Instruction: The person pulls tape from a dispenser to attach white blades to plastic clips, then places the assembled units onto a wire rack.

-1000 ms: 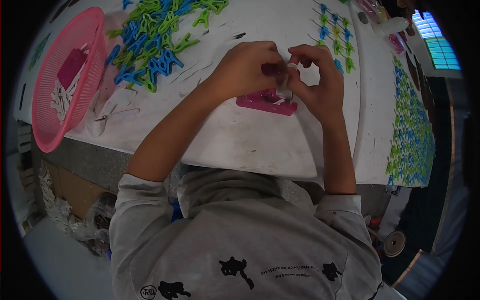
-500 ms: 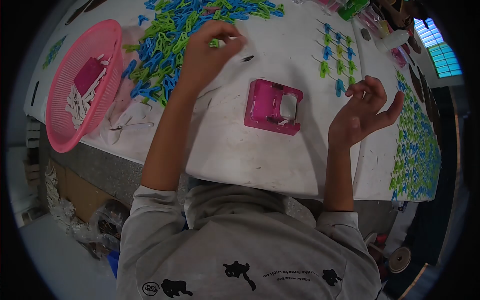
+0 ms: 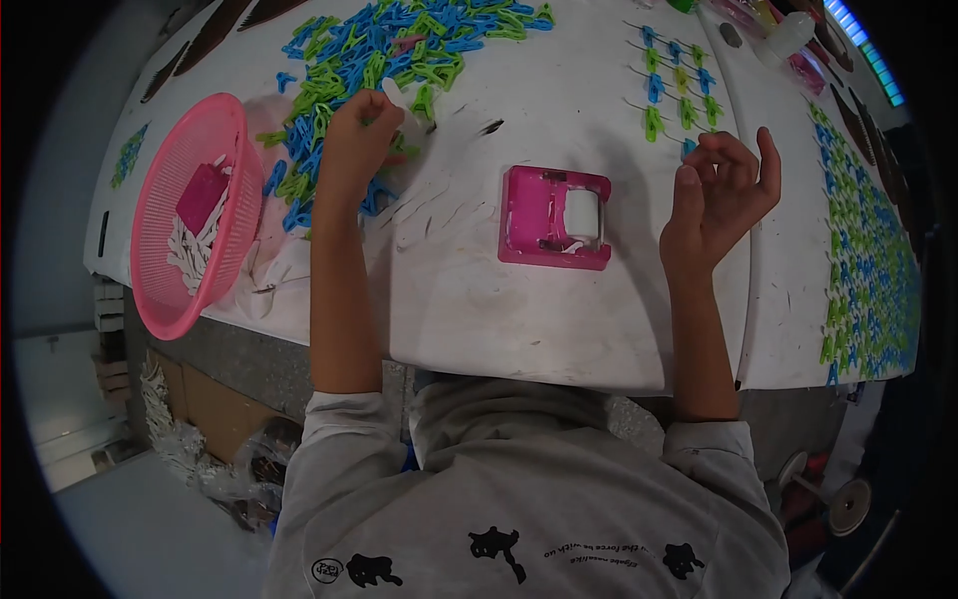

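My left hand (image 3: 357, 140) is closed in a pinch over the lower edge of the pile of blue and green clips (image 3: 379, 50); a small white piece (image 3: 392, 93) shows at its fingertips. My right hand (image 3: 720, 205) is raised with fingers apart and holds nothing. Its fingertips are near the lowest clip of a small group of clips (image 3: 682, 82) laid in rows. Between my hands, a pink holder (image 3: 527, 215) with a white roll (image 3: 582, 216) stands on the white table (image 3: 479, 319).
A pink basket (image 3: 150, 230) at the left holds white strips (image 3: 190, 250) and a dark pink block (image 3: 203, 197). Many clips (image 3: 868, 270) lie in rows at the far right. A white bottle (image 3: 790, 37) is at the upper right.
My left hand has moved left and down to the clip pile, and a white piece now shows at its fingers. My right hand remains open beside the small rows. The view has shifted slightly.
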### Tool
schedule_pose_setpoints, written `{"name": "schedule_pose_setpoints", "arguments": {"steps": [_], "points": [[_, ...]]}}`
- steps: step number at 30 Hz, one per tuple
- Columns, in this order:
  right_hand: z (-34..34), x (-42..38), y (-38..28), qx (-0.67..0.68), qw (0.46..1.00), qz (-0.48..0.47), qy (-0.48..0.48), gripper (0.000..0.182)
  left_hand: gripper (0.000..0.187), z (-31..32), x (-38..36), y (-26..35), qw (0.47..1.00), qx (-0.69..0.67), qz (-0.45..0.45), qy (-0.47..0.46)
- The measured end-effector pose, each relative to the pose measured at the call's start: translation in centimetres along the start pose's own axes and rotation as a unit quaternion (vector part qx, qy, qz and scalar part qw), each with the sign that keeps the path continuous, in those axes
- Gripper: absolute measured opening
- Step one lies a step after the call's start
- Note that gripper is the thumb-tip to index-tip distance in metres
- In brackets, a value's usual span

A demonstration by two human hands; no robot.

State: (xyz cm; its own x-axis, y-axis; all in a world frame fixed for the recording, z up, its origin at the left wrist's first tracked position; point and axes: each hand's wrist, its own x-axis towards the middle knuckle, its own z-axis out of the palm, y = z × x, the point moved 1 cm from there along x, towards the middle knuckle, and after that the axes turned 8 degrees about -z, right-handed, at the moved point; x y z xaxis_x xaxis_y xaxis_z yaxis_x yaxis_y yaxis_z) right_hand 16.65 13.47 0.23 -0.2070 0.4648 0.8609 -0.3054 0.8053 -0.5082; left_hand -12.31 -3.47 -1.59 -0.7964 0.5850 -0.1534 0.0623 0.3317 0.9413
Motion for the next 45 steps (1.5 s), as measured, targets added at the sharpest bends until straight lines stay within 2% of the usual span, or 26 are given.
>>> {"name": "schedule_pose_setpoints", "arguments": {"steps": [2,8,11,12,14,15,16,17,18,20,22,26,28,29,30,32,34,38,40,41,43,45], "points": [[0.0,0.1,0.1,-0.006,1.0,0.001,-0.003,0.075,0.013,0.0,-0.3,0.2,0.998,-0.045,-0.031,-0.022],[0.1,0.0,0.1,-0.022,1.0,-0.014,-0.016,0.074,0.011,0.7,-0.9,0.9,0.988,-0.117,-0.019,-0.095],[0.0,-0.1,-0.3,-0.003,1.0,-0.001,-0.018,0.065,0.011,1.2,-1.1,1.5,0.973,-0.184,0.006,-0.141],[-0.1,-0.1,-0.3,-0.014,0.999,0.016,-0.049,0.062,0.011,1.4,-1.4,1.7,0.973,-0.183,0.008,-0.143],[-0.1,-0.1,-0.2,-0.03,0.996,0.033,-0.077,0.06,0.018,1.7,-2.2,2.4,0.932,-0.292,0.022,-0.215],[0.2,-0.2,-0.2,-0.032,0.991,0.041,-0.119,0.061,0.018,1.9,-2.4,2.5,0.931,-0.291,0.022,-0.219],[0.6,-0.4,-0.3,-0.036,0.985,0.05,-0.162,0.062,0.022,2.2,-2.8,2.7,0.893,-0.345,0.04,-0.287],[0.9,-0.4,-0.7,-0.04,0.985,0.052,-0.159,0.062,0.026,2.6,-3.1,2.9,0.846,-0.395,0.056,-0.353],[1.5,-0.4,-1.3,-0.007,0.982,0.052,-0.179,0.066,0.026,3.0,-3.5,3.0,0.845,-0.394,0.054,-0.357],[2.4,-0.4,-2.5,0.023,0.979,0.053,-0.198,0.07,0.026,4.4,-4.6,3.5,0.79,-0.435,0.077,-0.426],[3.0,-0.6,-3.4,0.053,0.967,0.058,-0.242,0.077,0.025,5.6,-5.4,3.6,0.782,-0.428,0.078,-0.446],[3.3,-1.4,-3.6,0.029,0.963,0.062,-0.262,0.072,0.017,7.1,-6.3,3.4,0.749,-0.457,0.064,-0.476],[3.1,-1.5,-3.3,0.002,0.965,-0.015,-0.263,0.062,0.017,7.1,-6.4,3.6,0.746,-0.462,0.072,-0.473],[2.9,-1.3,-3.3,0.003,0.965,-0.016,-0.263,0.062,0.017,7.0,-6.5,3.8,0.744,-0.467,0.08,-0.471],[2.8,-1.0,-3.4,0.01,0.964,-0.004,-0.264,0.057,0.017,6.8,-6.5,3.9,0.744,-0.466,0.081,-0.471],[2.7,-0.9,-3.7,0.017,0.964,0.009,-0.265,0.052,0.021,6.6,-6.7,4.0,0.785,-0.407,0.095,-0.457],[2.8,-0.9,-4.0,0.073,0.971,0.045,-0.223,0.046,0.019,7.2,-7.4,4.3,0.803,-0.402,0.105,-0.426],[2.1,-1.2,-3.8,0.057,0.983,0.078,-0.156,0.047,0.014,7.2,-6.9,3.8,0.855,-0.375,0.148,-0.326],[1.9,-0.8,-3.7,0.084,0.988,0.112,-0.071,0.049,0.011,7.1,-7.0,3.8,0.876,-0.357,0.147,-0.289],[1.8,-0.6,-3.7,0.084,0.988,0.112,-0.072,0.049,0.01,7.1,-7.2,4.0,0.894,-0.339,0.147,-0.252],[1.6,-0.2,-3.8,0.111,0.985,0.129,-0.027,0.046,0.008,7.2,-7.6,4.0,0.911,-0.306,0.145,-0.235],[1.5,-0.1,-4.0,0.138,0.979,0.15,-0.025,0.043,0.006,7.2,-7.8,4.1,0.926,-0.271,0.145,-0.219]]}}
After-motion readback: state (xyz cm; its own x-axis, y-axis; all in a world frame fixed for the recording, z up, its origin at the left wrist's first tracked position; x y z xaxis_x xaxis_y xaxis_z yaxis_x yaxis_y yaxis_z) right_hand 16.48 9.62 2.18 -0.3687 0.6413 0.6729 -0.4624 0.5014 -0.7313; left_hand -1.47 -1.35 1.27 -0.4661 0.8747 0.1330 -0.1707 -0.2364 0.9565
